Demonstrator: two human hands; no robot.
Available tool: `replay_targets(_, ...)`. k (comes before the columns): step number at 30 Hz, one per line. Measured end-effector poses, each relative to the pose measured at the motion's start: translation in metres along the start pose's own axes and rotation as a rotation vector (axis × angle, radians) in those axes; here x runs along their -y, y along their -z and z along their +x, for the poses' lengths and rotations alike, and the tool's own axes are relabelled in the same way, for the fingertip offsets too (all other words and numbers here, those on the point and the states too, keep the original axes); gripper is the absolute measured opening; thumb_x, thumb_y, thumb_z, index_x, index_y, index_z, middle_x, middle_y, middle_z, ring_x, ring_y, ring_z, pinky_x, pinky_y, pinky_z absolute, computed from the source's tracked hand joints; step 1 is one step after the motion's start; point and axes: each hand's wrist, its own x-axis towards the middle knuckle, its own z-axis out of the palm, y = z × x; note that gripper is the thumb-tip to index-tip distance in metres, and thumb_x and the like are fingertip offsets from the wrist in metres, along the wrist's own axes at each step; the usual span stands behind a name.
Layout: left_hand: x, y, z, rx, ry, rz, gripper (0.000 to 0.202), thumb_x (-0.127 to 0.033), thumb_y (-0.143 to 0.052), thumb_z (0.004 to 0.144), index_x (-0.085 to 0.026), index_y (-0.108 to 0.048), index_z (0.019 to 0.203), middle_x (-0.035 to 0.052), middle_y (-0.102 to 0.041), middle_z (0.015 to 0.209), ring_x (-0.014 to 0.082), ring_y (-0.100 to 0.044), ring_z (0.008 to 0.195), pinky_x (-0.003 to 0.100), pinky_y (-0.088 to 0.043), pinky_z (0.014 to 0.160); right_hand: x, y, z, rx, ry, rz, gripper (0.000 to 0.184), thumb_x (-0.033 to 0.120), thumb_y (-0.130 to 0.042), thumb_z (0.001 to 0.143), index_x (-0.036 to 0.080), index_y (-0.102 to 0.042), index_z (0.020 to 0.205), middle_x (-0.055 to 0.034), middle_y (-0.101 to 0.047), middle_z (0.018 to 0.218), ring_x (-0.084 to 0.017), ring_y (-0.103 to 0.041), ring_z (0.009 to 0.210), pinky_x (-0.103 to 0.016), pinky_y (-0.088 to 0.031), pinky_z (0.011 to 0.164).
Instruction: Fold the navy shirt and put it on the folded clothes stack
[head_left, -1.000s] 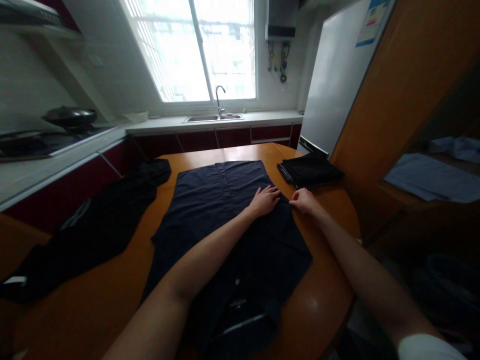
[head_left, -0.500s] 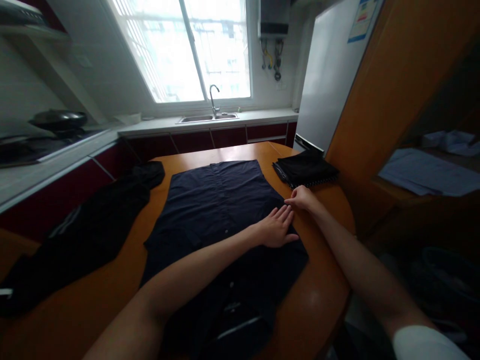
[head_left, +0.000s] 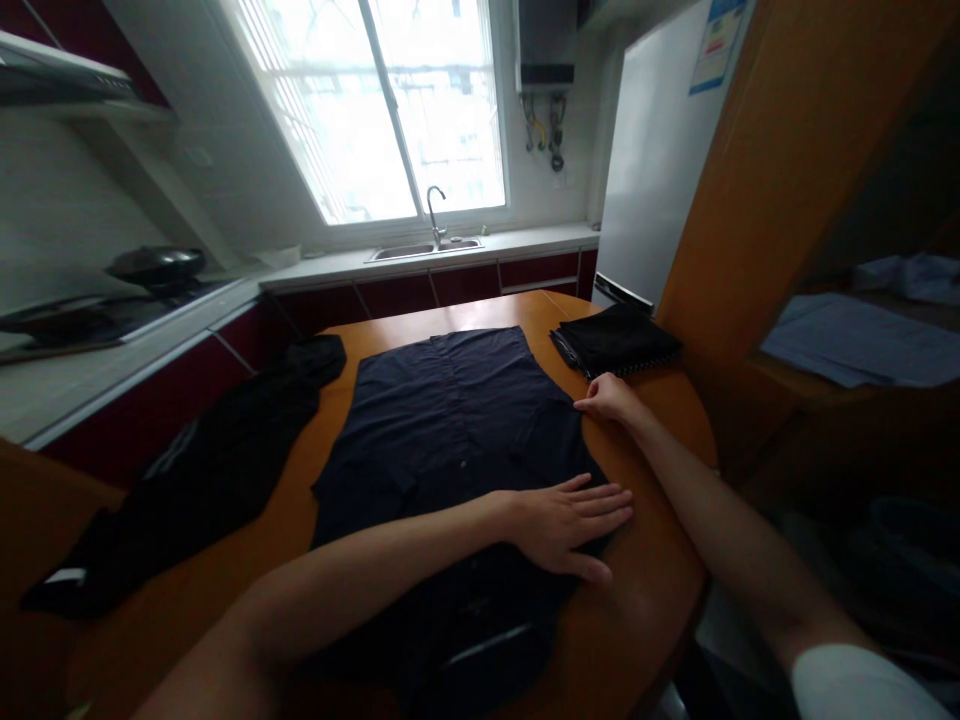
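A navy shirt (head_left: 442, 420) lies spread face up across the middle of the wooden table (head_left: 637, 600), its collar (head_left: 510, 665) toward the table's near edge. The step in hand looks to be smoothing and straightening the cloth along the table's right side. There the left hand (head_left: 566, 525) lies palm down on the sleeve area, fingers straight and slightly spread, gripping nothing, their tips reaching the garment's border. The right hand (head_left: 606, 398), farther along the table's right side, has its thumb and forefinger drawn together in a pinch, which seems to have hold of the shirt's side edge. In my judgement, the next move calls for a steady pinch as an anchor while the flat palm presses creases outward. Folded black cloth (head_left: 615, 338) sits at the table's far right, and a black garment (head_left: 240, 440) with pale stripes (head_left: 171, 447) lies along its left. As for writing, a small faint mark shows by the collar at the table's near side, too dim to read; the blue-and-white sticker (head_left: 718, 45) on the refrigerator (head_left: 645, 170), beyond the table's far right, has print too small to make out. No brand is legible.
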Motion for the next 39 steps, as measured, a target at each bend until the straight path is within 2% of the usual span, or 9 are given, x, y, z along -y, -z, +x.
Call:
replay_targets(3,-0.014,0.020,-0.010,0.036,-0.061,-0.172,0.068,-0.045,-0.043,0.103,-0.019,-0.018,0.160,0.0067,-0.023,0.164,0.0216,-0.015,0.152,0.041,-0.013,0.125,-0.003,-0.002,0.001,0.003,0.019,0.015,0.029,0.043,-0.086,0.065,0.018,-0.071,0.068,-0.0048,-0.070,0.066,-0.017,-0.064,0.061,-0.023,-0.041,0.055)
replay_targets(5,-0.019,0.038,-0.028,-0.074,0.013,-0.217,0.059,-0.040,-0.040,0.104,-0.022,-0.026,0.159,0.0042,-0.030,0.162,0.0203,-0.020,0.151,0.038,-0.017,0.125,-0.005,-0.001,0.001,-0.023,0.038,0.045,0.028,0.042,-0.082,0.070,0.017,-0.071,0.067,-0.0052,-0.070,0.064,-0.017,-0.064,0.061,-0.022,-0.041,0.054)
replay_targets(10,-0.001,0.066,-0.113,-0.618,0.510,-0.082,0.049,-0.043,-0.035,0.105,-0.022,-0.049,0.147,0.0063,-0.048,0.151,0.0234,-0.042,0.142,0.043,-0.029,0.121,0.003,0.008,-0.001,-0.187,0.046,0.084,0.038,0.038,-0.045,0.098,0.015,-0.073,0.089,-0.0117,-0.075,0.084,-0.021,-0.070,0.080,-0.024,-0.045,0.064)
replay_targets(14,0.024,0.044,-0.190,-0.858,0.904,0.149,0.055,-0.046,-0.036,0.101,-0.011,-0.058,0.137,0.0136,-0.056,0.143,0.0266,-0.051,0.135,0.044,-0.034,0.118,0.030,-0.004,-0.019,-0.292,0.283,0.070,0.042,0.034,-0.036,0.100,0.014,-0.068,0.118,-0.0158,-0.070,0.119,-0.024,-0.064,0.112,-0.030,-0.046,0.095)
replay_targets(17,0.032,0.007,-0.227,-0.772,1.116,0.257,0.061,-0.046,-0.031,0.101,-0.006,-0.053,0.141,0.0170,-0.049,0.149,0.0286,-0.042,0.141,0.047,-0.030,0.119,0.051,-0.031,-0.038,-0.218,0.494,-0.047,0.053,0.040,-0.034,0.101,0.010,-0.054,0.140,-0.0169,-0.053,0.146,-0.026,-0.046,0.137,-0.038,-0.032,0.115)
replay_targets(22,0.028,-0.040,-0.239,-0.496,1.281,0.318,0.064,-0.055,-0.034,0.100,-0.021,-0.036,0.155,0.0102,-0.026,0.163,0.0371,-0.015,0.151,0.060,-0.019,0.118,0.062,-0.064,-0.055,0.025,0.477,-0.324,0.069,0.055,-0.030,0.101,0.009,-0.036,0.153,-0.0152,-0.029,0.162,-0.028,-0.021,0.151,-0.050,-0.014,0.122)
replay_targets(25,0.025,-0.042,-0.236,-0.470,1.292,0.316,0.063,-0.059,-0.032,0.101,-0.028,-0.033,0.156,0.0070,-0.023,0.164,0.0368,-0.014,0.152,0.061,-0.017,0.118,0.060,-0.066,-0.055,0.033,0.472,-0.385,0.074,0.058,-0.026,0.101,0.008,-0.036,0.153,-0.0155,-0.026,0.163,-0.027,-0.020,0.152,-0.049,-0.014,0.122)
replay_targets(31,0.027,-0.029,-0.243,-0.538,1.334,0.387,0.063,-0.059,-0.030,0.101,-0.029,-0.032,0.157,0.0061,-0.026,0.164,0.0345,-0.017,0.152,0.058,-0.016,0.119,0.058,-0.065,-0.054,-0.146,0.527,-0.389,0.072,0.055,-0.021,0.101,0.008,-0.034,0.154,-0.0146,-0.026,0.163,-0.026,-0.017,0.152,-0.049,-0.013,0.122)
replay_targets(39,0.033,-0.040,-0.249,-0.472,1.392,0.363,0.066,-0.063,-0.026,0.100,-0.030,-0.032,0.157,0.0057,-0.023,0.164,0.0363,-0.013,0.152,0.056,-0.016,0.119,0.053,-0.075,-0.049,0.011,0.512,-0.446,0.075,0.058,-0.026,0.099,0.008,-0.034,0.154,-0.0142,-0.025,0.163,-0.026,-0.019,0.152,-0.047,-0.014,0.123)
